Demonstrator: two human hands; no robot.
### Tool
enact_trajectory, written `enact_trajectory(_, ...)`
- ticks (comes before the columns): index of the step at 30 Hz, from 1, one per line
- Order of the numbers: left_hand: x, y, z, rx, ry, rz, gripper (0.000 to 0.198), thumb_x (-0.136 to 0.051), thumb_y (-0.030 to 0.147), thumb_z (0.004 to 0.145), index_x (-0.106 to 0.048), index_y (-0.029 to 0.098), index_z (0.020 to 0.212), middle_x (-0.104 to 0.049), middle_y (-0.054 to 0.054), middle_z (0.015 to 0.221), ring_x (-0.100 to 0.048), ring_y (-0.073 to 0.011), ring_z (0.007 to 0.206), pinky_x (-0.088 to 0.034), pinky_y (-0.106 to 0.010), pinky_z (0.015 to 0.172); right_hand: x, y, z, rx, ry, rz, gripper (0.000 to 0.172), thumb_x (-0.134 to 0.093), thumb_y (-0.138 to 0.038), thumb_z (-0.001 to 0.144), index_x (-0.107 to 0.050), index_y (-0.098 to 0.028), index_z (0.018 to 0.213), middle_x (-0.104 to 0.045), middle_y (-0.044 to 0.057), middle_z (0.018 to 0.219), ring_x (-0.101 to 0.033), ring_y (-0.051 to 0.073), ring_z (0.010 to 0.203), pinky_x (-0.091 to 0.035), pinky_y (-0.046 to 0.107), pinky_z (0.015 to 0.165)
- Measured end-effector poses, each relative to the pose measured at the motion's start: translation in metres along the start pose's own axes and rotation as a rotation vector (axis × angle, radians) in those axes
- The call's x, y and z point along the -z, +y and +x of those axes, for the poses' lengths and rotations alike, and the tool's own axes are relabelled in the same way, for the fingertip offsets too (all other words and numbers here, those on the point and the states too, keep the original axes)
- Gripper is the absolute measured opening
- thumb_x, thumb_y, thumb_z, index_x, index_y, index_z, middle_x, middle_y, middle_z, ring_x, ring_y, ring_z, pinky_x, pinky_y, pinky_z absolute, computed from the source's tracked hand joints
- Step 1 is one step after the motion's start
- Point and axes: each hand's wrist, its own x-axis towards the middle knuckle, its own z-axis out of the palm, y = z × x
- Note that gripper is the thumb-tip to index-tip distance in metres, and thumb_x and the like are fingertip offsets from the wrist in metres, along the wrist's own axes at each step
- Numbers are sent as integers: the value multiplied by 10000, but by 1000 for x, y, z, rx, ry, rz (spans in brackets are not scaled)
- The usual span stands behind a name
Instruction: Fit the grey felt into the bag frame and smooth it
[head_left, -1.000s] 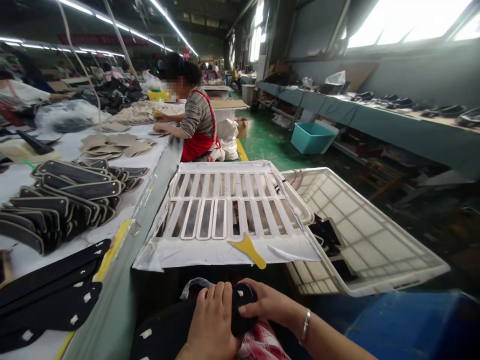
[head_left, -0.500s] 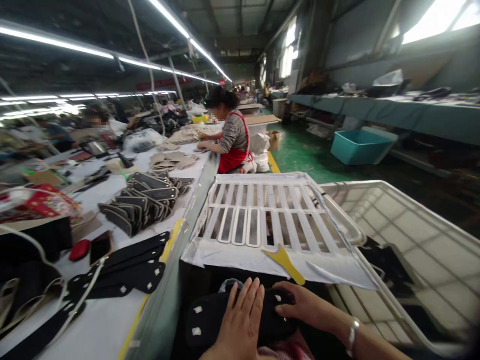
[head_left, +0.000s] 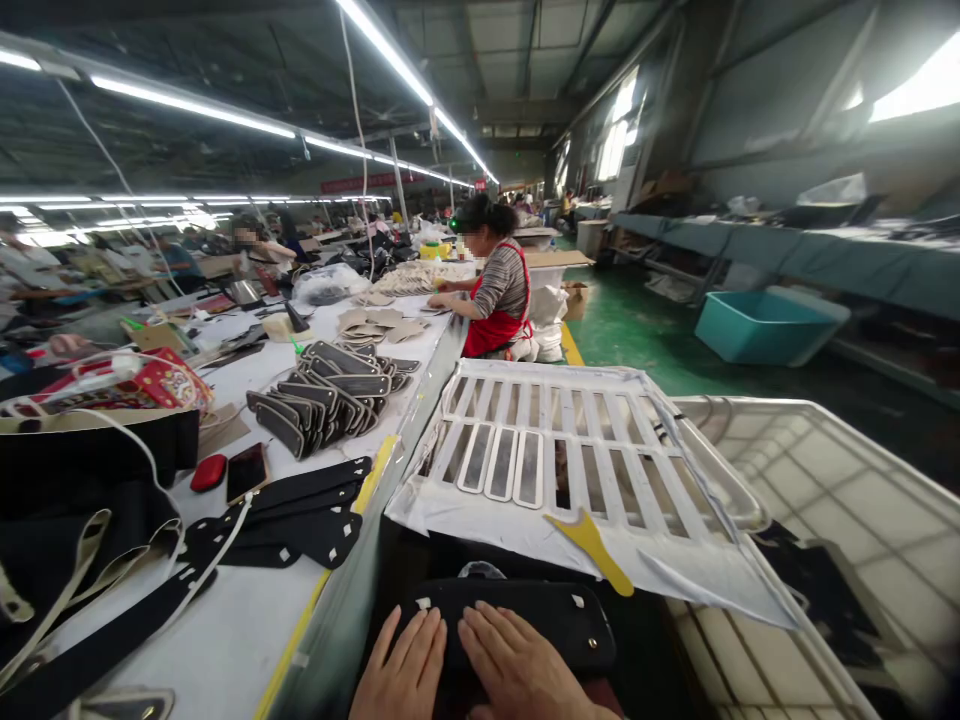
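Note:
A black padded piece (head_left: 540, 608) with small white tabs and a metal stud lies low in the centre. My left hand (head_left: 405, 665) rests flat on its left part, fingers stretched out. Just beside it, my right hand (head_left: 517, 660) presses flat near the middle of the piece, fingers extended. Neither hand is wrapped round anything. Beyond the piece, a yellow tool (head_left: 592, 550) lies on the white slotted frame (head_left: 525, 425). Several black pieces with white tabs (head_left: 292, 515) are spread on the table at the left.
The white-covered table (head_left: 225, 630) holds a pile of dark edged pieces (head_left: 322, 400), a red case (head_left: 208, 472) and a phone (head_left: 247, 471). A white crate (head_left: 795, 440) stands at the right. A person in a red apron (head_left: 499, 290) sits ahead at the table edge.
My left hand has moved left on the black piece. My right hand has left its right end and now lies flat near the middle. The view has shifted left.

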Motion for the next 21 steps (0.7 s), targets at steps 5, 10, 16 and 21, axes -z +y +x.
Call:
enact_trajectory(5,0,-3,-8,-15,23,-100,355,-494,310,863,-582,169,1176,-664,-35,1140,-612,-174,1010,-431,-284,947,24,12,-47,-223,-42,140,607,-546,-484,844,-490,-82,1295,-515,170,1309,-492,321,1192,-446,447,978)
enact_trajectory(10,-1,-8,-21,290,-69,-533,743,-691,362,732,-354,207,1376,-480,-86,1366,-482,-247,1208,-438,-360,991,44,15,-44,-430,-72,267,652,-665,-383,766,-448,-151,1335,-498,139,1333,-468,295,1200,-371,469,1026)
enact_trajectory(16,-16,-18,-10,653,-297,-1098,1148,-849,222,494,-178,212,1426,-359,-130,1420,-361,-282,1289,-304,-448,1091,14,14,14,-278,-158,387,1006,-773,-524,574,-354,-98,1383,-387,170,1407,-345,320,1274,-258,449,1084)
enact_trajectory(21,-21,-20,-2,696,-238,-1226,1158,-865,229,468,-191,225,1409,-442,-96,1271,-461,-255,1155,-370,-411,1023,2,14,31,-302,-79,380,832,-765,-444,530,-475,-123,1240,-525,134,1203,-485,295,1063,-376,423,951)
